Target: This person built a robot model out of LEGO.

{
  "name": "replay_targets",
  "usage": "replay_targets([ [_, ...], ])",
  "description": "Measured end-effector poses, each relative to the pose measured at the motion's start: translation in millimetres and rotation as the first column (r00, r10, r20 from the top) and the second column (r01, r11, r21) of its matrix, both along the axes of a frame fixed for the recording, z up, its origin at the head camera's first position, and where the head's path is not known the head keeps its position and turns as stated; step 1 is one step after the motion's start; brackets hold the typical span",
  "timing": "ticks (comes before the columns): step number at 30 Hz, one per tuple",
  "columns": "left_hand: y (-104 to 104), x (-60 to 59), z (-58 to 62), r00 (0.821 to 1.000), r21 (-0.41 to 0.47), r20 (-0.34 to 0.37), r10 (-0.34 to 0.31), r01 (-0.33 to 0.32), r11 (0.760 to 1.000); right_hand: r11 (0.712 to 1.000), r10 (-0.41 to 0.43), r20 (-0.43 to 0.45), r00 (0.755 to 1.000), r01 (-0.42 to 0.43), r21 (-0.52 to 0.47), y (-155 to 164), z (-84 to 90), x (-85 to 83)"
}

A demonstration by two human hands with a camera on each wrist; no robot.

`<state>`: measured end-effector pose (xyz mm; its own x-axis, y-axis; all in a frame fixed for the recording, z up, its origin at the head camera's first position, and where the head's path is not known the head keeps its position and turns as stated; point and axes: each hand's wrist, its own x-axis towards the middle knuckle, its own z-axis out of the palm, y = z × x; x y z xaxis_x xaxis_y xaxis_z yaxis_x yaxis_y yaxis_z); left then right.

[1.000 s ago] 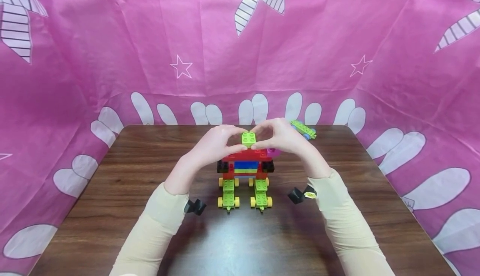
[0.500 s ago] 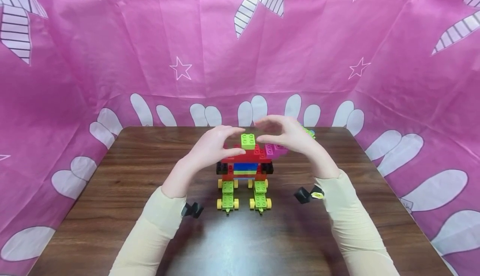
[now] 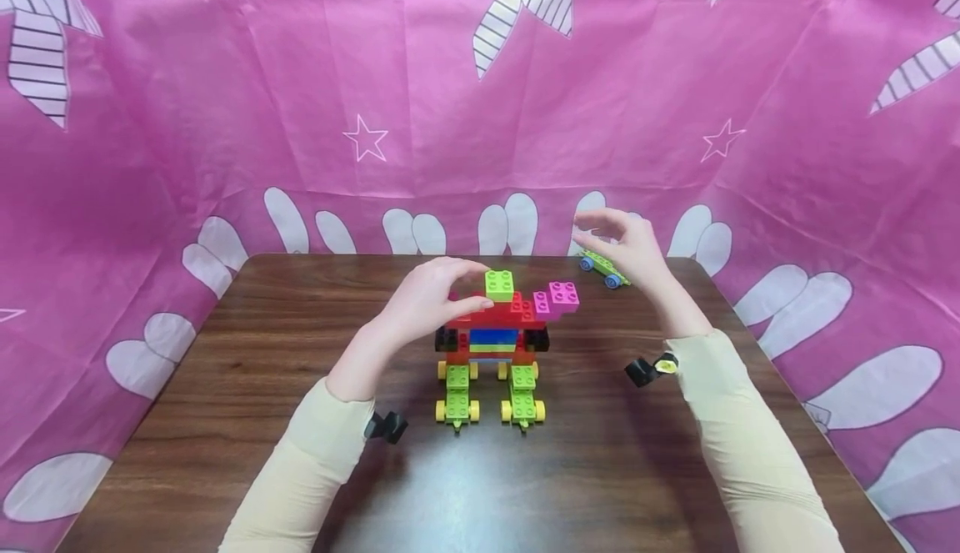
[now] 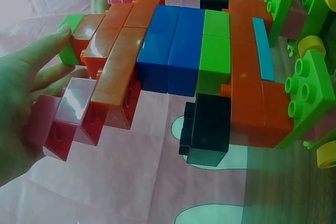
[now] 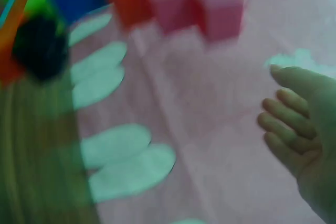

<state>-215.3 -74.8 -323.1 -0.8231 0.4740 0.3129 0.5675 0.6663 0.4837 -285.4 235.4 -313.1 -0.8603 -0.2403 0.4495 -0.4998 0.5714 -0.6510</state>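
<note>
At the middle of the brown surface (image 3: pixel 225 386) stands a brick figure (image 3: pixel 491 344): a red body with blue and green bricks at its core, black blocks at the sides, and two green legs on yellow wheels. A small lime brick (image 3: pixel 498 284) sits on top, and a pink brick (image 3: pixel 563 295) juts out from its upper right side. The left hand (image 3: pixel 423 299) rests against the figure's upper left, thumb and fingers curved about the red top bar beside the lime brick; the left wrist view shows the fingertips (image 4: pixel 44 51) pressed on the red and pink bricks, so this grip steadies the build. The right hand (image 3: pixel 630 244) is apart from the figure, raised near the far right edge with its fingers loosely spread and holding nothing, just above a small green wheeled piece (image 3: pixel 602 266) lying there. Judging by this, the step in hand is fetching that loose part while the figure is braced. The next move would call for a pinch across the piece's narrow sides. A pink cloth (image 3: pixel 225 77) with stars hangs behind.
</note>
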Motion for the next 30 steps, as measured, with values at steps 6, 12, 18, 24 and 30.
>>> replay_targets([
  [6, 0, -0.1, -3.2, 1.000, 0.001, 0.002, 0.008, -0.008, 1.000, 0.988, -0.093, 0.034, 0.995, 0.097, -0.121, 26, -27.7, -26.0],
  [12, 1, -0.2, -2.2, 1.000, -0.004, -0.007, 0.009, -0.009, 1.000, 0.976, -0.202, 0.029, 0.979, 0.204, -0.076, 47, -52.4, -49.5],
  [18, 3, -2.5, -2.5, 1.000, -0.021, 0.001, 0.006, -0.006, 1.000, 0.967, -0.251, 0.038, 0.967, 0.252, -0.033, 67, -78.8, -68.5],
  [24, 2, -2.9, -3.4, 1.000, -0.024, -0.007, 0.000, -0.001, 1.000, 0.960, -0.281, 0.095, 0.955, 0.280, 0.020, 82, -105.6, -82.4],
  [30, 0, -0.4, -4.2, 1.000, -0.028, -0.011, 0.014, -0.014, 1.000, 0.961, -0.274, 0.126, 0.953, 0.266, 0.078, 90, -124.8, -90.8],
])
